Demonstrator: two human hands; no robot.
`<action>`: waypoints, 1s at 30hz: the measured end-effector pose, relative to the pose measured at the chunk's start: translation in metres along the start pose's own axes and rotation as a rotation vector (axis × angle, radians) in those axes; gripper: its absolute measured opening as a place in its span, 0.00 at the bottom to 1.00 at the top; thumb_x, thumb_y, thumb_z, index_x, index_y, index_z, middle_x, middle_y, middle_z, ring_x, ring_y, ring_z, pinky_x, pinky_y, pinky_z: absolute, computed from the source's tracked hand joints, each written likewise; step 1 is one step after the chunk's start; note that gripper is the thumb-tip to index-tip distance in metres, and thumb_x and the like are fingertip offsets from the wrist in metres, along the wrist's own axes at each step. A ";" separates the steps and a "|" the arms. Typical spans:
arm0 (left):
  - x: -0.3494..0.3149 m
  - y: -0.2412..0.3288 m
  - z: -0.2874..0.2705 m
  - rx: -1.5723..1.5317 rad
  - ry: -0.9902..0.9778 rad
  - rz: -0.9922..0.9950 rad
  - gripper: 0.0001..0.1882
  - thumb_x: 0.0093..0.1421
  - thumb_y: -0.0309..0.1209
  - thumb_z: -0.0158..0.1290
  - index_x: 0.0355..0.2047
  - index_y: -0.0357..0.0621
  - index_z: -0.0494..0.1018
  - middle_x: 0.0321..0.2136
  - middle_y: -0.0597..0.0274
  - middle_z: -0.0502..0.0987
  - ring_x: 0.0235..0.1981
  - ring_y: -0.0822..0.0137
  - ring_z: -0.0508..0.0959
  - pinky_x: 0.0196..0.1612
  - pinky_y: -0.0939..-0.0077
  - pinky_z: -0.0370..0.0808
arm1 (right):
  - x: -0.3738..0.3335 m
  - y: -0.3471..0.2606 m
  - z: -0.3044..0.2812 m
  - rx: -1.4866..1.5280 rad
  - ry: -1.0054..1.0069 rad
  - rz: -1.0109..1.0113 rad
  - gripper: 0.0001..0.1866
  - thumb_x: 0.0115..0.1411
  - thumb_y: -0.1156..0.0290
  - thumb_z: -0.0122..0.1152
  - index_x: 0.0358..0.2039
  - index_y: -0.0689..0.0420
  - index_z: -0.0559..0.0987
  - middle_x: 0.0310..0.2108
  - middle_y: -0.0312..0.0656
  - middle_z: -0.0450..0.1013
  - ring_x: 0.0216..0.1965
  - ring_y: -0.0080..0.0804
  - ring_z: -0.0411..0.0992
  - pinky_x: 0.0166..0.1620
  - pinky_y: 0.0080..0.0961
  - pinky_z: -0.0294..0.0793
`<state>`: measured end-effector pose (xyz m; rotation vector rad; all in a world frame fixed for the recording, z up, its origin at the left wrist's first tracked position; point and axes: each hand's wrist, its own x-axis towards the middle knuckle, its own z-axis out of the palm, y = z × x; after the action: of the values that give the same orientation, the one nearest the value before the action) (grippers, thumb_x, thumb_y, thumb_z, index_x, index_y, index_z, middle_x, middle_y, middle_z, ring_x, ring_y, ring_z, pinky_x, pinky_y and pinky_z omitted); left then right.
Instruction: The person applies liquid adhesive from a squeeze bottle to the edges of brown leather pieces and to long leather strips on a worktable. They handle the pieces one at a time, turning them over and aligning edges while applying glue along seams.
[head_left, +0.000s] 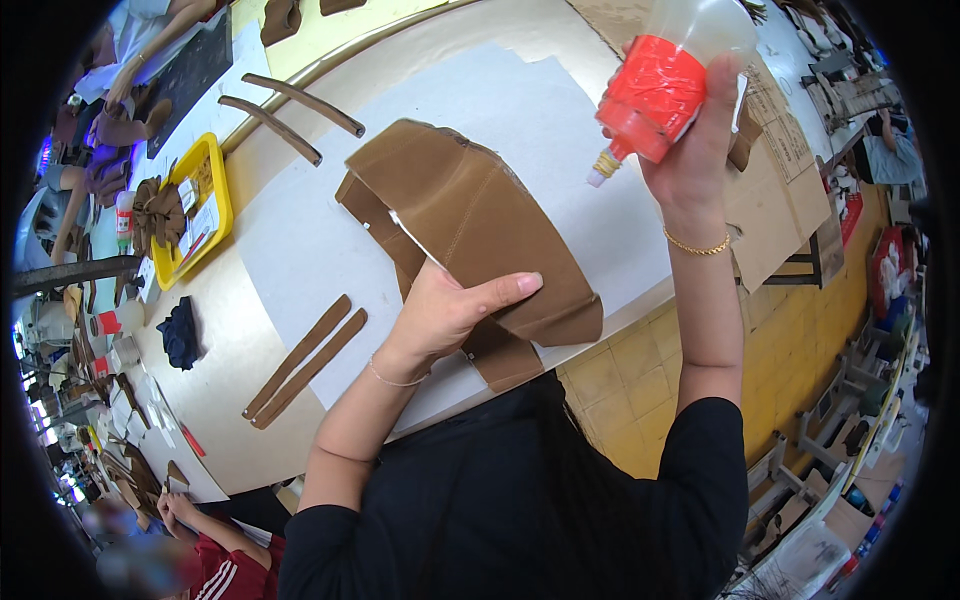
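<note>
My left hand (440,312) grips a stitched brown leather-like panel (500,220), thumb on its top face and the other fingers hidden underneath. The panel is folded, and a pale edge shows along one opening. Up at the right, my right hand (692,165) is wrapped round a translucent squeeze bottle with a red label (655,90). Its narrow nozzle tilts down and left, apart from the panel. White sheets (285,235) lie under the panel. Two brown strips (305,365) rest left of my left hand; two more narrow strips (290,115) lie farther off.
A yellow tray (225,200) with brown pieces stands at the left, near a crumpled dark cloth (178,333). Cardboard (775,190) lies at the right, beyond the table's edge. Another person's hands (175,508) are at work at lower left; other people sit along the far left.
</note>
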<state>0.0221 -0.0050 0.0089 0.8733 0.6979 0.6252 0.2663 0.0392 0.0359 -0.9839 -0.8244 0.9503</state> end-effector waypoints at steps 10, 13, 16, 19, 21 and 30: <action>-0.012 0.020 0.009 0.203 -0.077 0.005 0.29 0.47 0.28 0.67 0.48 0.38 0.67 0.40 0.62 0.74 0.43 0.69 0.74 0.47 0.72 0.72 | 0.015 0.024 0.015 0.027 -0.174 -0.125 0.30 0.60 0.42 0.51 0.47 0.58 0.71 0.39 0.37 0.74 0.40 0.24 0.74 0.43 0.26 0.77; -0.014 0.027 0.012 0.234 -0.087 0.018 0.31 0.47 0.29 0.68 0.49 0.38 0.65 0.42 0.62 0.73 0.44 0.69 0.73 0.48 0.71 0.71 | 0.019 0.031 0.022 0.029 -0.229 -0.096 0.28 0.62 0.44 0.50 0.47 0.57 0.71 0.38 0.36 0.74 0.39 0.22 0.74 0.44 0.24 0.76; -0.016 0.028 0.012 0.256 -0.090 0.034 0.33 0.46 0.29 0.68 0.50 0.37 0.65 0.43 0.61 0.72 0.45 0.69 0.73 0.48 0.71 0.71 | 0.020 0.030 0.029 -0.049 -0.336 -0.118 0.30 0.61 0.43 0.51 0.51 0.57 0.69 0.43 0.35 0.70 0.45 0.21 0.67 0.47 0.21 0.68; -0.017 0.027 0.012 0.227 -0.084 0.038 0.34 0.46 0.29 0.68 0.51 0.37 0.64 0.43 0.61 0.72 0.46 0.68 0.72 0.49 0.71 0.71 | 0.021 0.033 0.033 -0.051 -0.350 -0.114 0.30 0.62 0.43 0.50 0.51 0.57 0.69 0.43 0.35 0.69 0.46 0.20 0.66 0.48 0.21 0.67; -0.017 0.026 0.012 0.230 -0.083 0.045 0.34 0.46 0.29 0.68 0.51 0.37 0.64 0.44 0.61 0.72 0.46 0.68 0.72 0.49 0.71 0.71 | 0.023 0.037 0.027 -0.024 -0.316 -0.110 0.29 0.62 0.43 0.50 0.49 0.57 0.70 0.40 0.35 0.72 0.42 0.21 0.71 0.45 0.23 0.73; -0.015 0.028 0.011 0.218 -0.054 0.059 0.30 0.46 0.29 0.68 0.48 0.37 0.67 0.41 0.62 0.74 0.43 0.69 0.74 0.46 0.72 0.72 | -0.001 0.022 0.022 -0.135 -0.325 -0.069 0.34 0.61 0.39 0.46 0.48 0.60 0.70 0.38 0.38 0.74 0.38 0.24 0.75 0.40 0.25 0.78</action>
<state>0.0153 -0.0075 0.0422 1.1121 0.7023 0.5831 0.2402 0.0507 0.0225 -0.9210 -1.2009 1.0197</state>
